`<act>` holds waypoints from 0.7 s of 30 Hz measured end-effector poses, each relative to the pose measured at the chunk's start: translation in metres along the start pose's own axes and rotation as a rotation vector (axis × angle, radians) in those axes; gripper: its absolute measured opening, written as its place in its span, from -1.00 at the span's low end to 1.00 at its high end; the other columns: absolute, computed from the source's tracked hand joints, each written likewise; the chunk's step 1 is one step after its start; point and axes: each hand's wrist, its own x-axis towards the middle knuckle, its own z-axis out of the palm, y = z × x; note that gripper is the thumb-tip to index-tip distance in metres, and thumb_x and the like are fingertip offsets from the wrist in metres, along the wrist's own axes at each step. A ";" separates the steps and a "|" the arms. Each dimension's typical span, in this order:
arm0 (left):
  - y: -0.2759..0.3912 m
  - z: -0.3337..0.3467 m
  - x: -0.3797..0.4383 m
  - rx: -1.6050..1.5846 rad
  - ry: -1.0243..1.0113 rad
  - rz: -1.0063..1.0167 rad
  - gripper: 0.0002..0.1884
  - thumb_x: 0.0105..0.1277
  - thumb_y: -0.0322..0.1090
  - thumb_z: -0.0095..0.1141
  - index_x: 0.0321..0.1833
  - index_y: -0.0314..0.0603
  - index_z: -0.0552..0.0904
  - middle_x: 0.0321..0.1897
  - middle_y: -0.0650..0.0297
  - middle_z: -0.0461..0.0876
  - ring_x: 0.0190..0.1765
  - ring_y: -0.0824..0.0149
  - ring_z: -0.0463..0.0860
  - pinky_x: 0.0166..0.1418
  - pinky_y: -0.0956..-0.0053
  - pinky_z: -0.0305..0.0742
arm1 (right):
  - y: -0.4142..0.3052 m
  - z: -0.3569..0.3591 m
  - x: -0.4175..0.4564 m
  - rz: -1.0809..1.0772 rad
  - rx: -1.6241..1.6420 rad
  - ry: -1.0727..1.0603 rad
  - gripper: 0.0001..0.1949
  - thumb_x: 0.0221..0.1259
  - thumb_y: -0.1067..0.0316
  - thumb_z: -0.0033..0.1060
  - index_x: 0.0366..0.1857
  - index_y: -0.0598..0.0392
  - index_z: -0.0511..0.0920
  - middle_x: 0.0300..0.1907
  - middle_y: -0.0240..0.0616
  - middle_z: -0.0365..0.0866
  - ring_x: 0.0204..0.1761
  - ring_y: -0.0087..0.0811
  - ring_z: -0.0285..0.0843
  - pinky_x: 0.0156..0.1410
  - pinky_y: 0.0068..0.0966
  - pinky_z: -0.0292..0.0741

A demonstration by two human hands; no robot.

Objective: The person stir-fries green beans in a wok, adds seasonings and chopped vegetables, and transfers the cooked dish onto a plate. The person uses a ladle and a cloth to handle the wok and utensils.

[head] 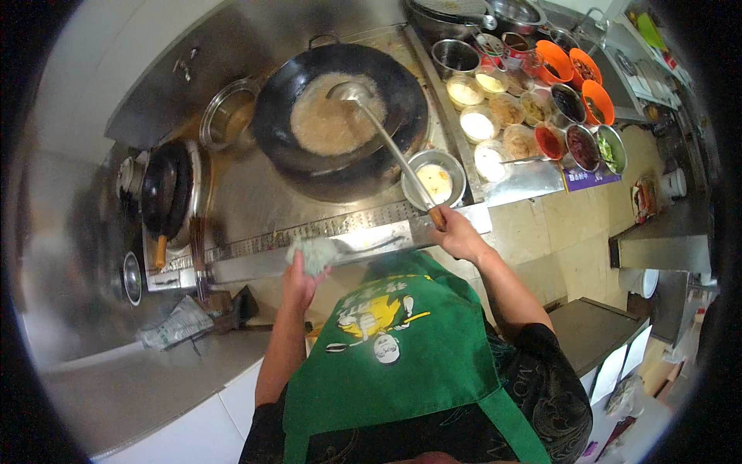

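My right hand [462, 234] grips the wooden handle end of a long steel ladle [389, 142]. The ladle's bowl dips into brownish, frothy liquid [330, 130] inside a large black wok [278, 104] on the stove. My left hand [300, 285] holds a pale, crumpled cloth [313, 255] over the stove's front edge. Under the ladle's shaft stands a metal bowl [458, 180] with a yellowish-white mixture in it.
Right of the wok is a counter with bowls of powders and sauces, including a white powder bowl [479, 124] and orange bowls [553, 61]. Left of the wok stand a metal pot [229, 113] and a second black wok [165, 191]. A bamboo brush [198, 249] leans at the stove's front.
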 end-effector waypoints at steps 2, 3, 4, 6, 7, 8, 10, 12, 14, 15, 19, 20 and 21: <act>0.029 0.051 0.025 -0.060 -0.084 0.004 -0.45 0.47 0.00 -0.17 0.26 -0.39 0.28 0.20 -0.02 0.40 0.19 0.02 0.48 0.21 0.05 0.49 | 0.008 -0.001 0.006 -0.072 -0.012 0.053 -0.61 0.05 0.36 0.07 0.01 0.19 0.42 -0.26 0.13 0.60 -0.15 0.09 0.57 -0.06 -0.14 0.49; 0.035 0.073 0.040 -0.089 -0.142 -0.008 -0.44 0.47 0.02 -0.19 0.28 -0.37 0.26 0.22 -0.03 0.38 0.20 0.01 0.46 0.25 0.04 0.47 | 0.001 -0.008 0.011 -0.053 -0.089 0.012 -0.58 0.05 0.34 0.06 0.06 0.17 0.39 -0.21 0.13 0.60 -0.11 0.09 0.56 -0.03 -0.12 0.48; 0.043 0.084 0.061 -0.112 -0.220 -0.032 -0.41 0.47 0.07 -0.23 0.32 -0.32 0.22 0.26 -0.03 0.35 0.25 -0.01 0.42 0.31 -0.01 0.39 | -0.010 -0.017 0.018 -0.029 -0.164 -0.027 -0.54 0.05 0.33 0.05 0.11 0.16 0.36 -0.17 0.14 0.59 -0.06 0.08 0.56 0.00 -0.10 0.48; 0.060 0.114 0.093 -0.239 -0.338 -0.032 -0.47 0.48 0.03 -0.22 0.32 -0.21 0.26 0.25 0.07 0.38 0.28 0.01 0.39 0.33 0.00 0.36 | -0.023 -0.029 0.034 -0.087 -0.215 -0.019 -0.48 0.03 0.29 0.07 0.16 0.13 0.33 -0.14 0.11 0.59 -0.03 0.06 0.55 0.04 -0.12 0.48; 0.066 0.130 0.110 -0.217 -0.251 -0.025 -0.52 0.48 -0.01 -0.21 0.30 -0.17 0.30 0.23 0.13 0.41 0.27 0.04 0.40 0.34 0.02 0.35 | -0.026 -0.039 0.045 -0.116 -0.182 -0.048 -0.49 0.03 0.29 0.08 0.15 0.13 0.34 -0.12 0.10 0.59 -0.02 0.05 0.55 0.05 -0.14 0.48; 0.072 0.142 0.125 -0.190 -0.161 -0.014 -0.56 0.48 -0.06 -0.21 0.29 -0.14 0.33 0.21 0.19 0.44 0.25 0.07 0.42 0.34 0.04 0.34 | -0.029 -0.048 0.056 -0.150 -0.144 -0.078 -0.49 0.02 0.28 0.08 0.14 0.12 0.34 -0.10 0.08 0.59 -0.02 0.04 0.55 0.06 -0.15 0.48; 0.070 0.131 0.155 -0.151 -0.015 0.003 -0.64 0.47 -0.13 -0.19 0.22 -0.09 0.41 0.16 0.26 0.49 0.22 0.12 0.45 0.29 0.07 0.40 | -0.035 -0.052 0.066 -0.205 -0.106 -0.077 -0.49 0.01 0.27 0.09 0.13 0.13 0.35 -0.10 0.04 0.60 -0.02 0.01 0.56 0.06 -0.16 0.49; 0.071 0.132 0.164 -0.147 0.146 -0.035 -0.66 0.46 -0.16 -0.18 0.18 -0.12 0.45 0.14 0.25 0.51 0.20 0.12 0.47 0.24 0.06 0.45 | -0.038 -0.062 0.066 -0.155 -0.088 -0.108 -0.50 0.01 0.25 0.09 0.11 0.16 0.37 -0.09 0.03 0.60 -0.01 -0.01 0.56 0.06 -0.18 0.49; 0.071 0.137 0.163 -0.169 0.173 -0.031 -0.64 0.44 -0.12 -0.14 0.17 -0.14 0.46 0.10 0.20 0.54 0.15 0.12 0.52 0.13 0.13 0.55 | -0.040 -0.081 0.060 -0.168 0.033 -0.160 -0.50 0.09 0.06 0.14 0.02 0.22 0.41 -0.12 0.06 0.60 -0.02 0.05 0.54 0.08 -0.18 0.48; 0.073 0.144 0.157 -0.159 0.182 -0.033 -0.63 0.44 -0.11 -0.14 0.18 -0.14 0.45 0.09 0.20 0.54 0.13 0.12 0.53 0.10 0.16 0.57 | -0.026 -0.079 0.063 -0.195 0.106 -0.130 -0.49 0.15 0.02 0.13 0.05 0.22 0.40 -0.14 0.02 0.61 -0.07 -0.03 0.58 0.03 -0.22 0.50; 0.060 0.125 0.126 -0.090 0.325 0.078 -0.60 0.44 -0.08 -0.11 0.21 -0.13 0.41 0.08 0.20 0.54 0.06 0.16 0.56 -0.01 0.22 0.61 | 0.025 -0.089 0.047 -0.108 0.718 -0.048 -0.46 0.29 -0.01 0.09 0.18 0.21 0.36 -0.22 -0.12 0.63 -0.25 -0.37 0.63 -0.16 -0.42 0.56; 0.053 0.126 0.107 -0.087 0.369 0.113 -0.60 0.42 -0.09 -0.07 0.21 -0.14 0.41 0.07 0.19 0.54 0.04 0.18 0.57 -0.04 0.26 0.60 | 0.043 -0.092 0.038 -0.047 0.817 -0.011 -0.44 0.31 0.03 0.09 0.25 0.21 0.32 -0.24 -0.20 0.62 -0.33 -0.55 0.58 -0.25 -0.55 0.54; 0.045 0.132 0.079 -0.081 0.411 0.150 -0.59 0.40 -0.10 -0.03 0.20 -0.14 0.41 0.06 0.19 0.54 0.03 0.20 0.57 -0.06 0.30 0.59 | 0.075 -0.082 0.031 -0.012 0.846 0.068 -0.45 0.28 0.04 0.13 0.18 0.26 0.38 -0.21 -0.19 0.64 -0.33 -0.49 0.59 -0.22 -0.48 0.55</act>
